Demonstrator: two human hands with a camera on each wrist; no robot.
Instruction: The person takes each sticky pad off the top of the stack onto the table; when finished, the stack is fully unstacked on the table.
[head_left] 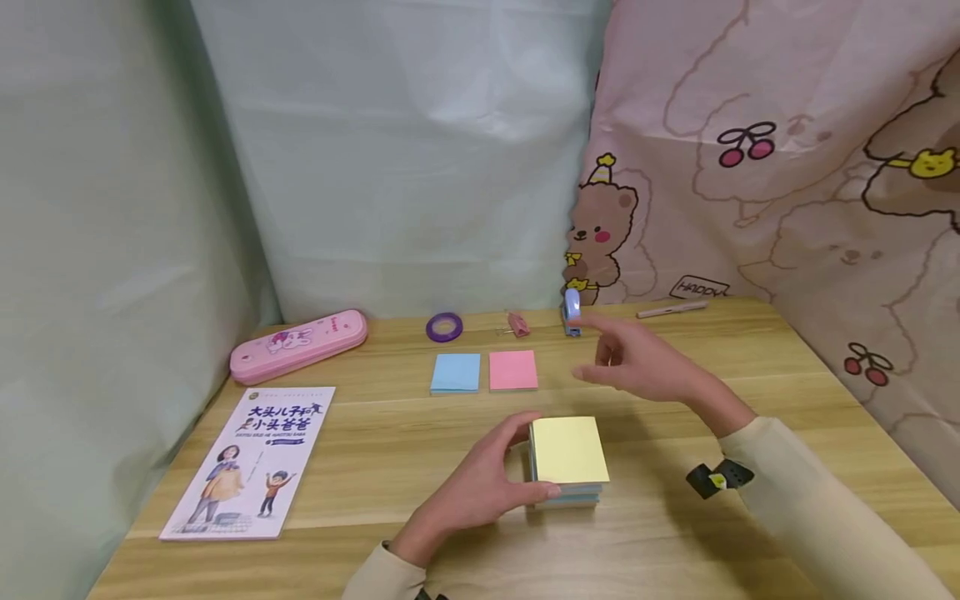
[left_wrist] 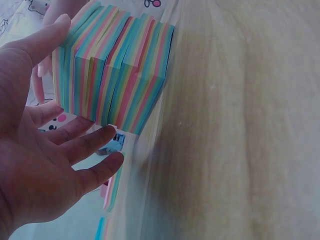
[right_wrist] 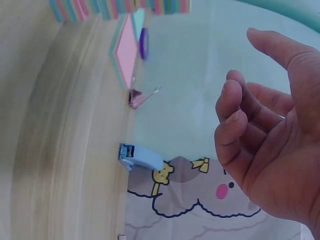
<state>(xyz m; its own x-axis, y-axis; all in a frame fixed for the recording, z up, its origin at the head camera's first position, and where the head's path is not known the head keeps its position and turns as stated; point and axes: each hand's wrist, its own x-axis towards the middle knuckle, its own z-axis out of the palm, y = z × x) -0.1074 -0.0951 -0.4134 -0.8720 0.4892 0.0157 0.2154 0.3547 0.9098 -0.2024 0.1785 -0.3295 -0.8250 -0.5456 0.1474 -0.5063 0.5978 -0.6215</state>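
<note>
left hand [head_left: 480, 487]: thumb and fingers curled round note stack [head_left: 567, 460], lower centre of head view, on table [head_left: 750, 533] | right hand [head_left: 645, 362]: empty, fingers loosely bent, above table right of centre, near stapler [head_left: 572, 312] | blue pad [head_left: 456, 372], pink pad [head_left: 513, 370] mid-frame

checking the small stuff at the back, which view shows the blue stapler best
The right wrist view: the blue stapler lies large and unobstructed on the desk. The head view shows it small beyond the right hand; in the left wrist view I cannot make it out.
</note>
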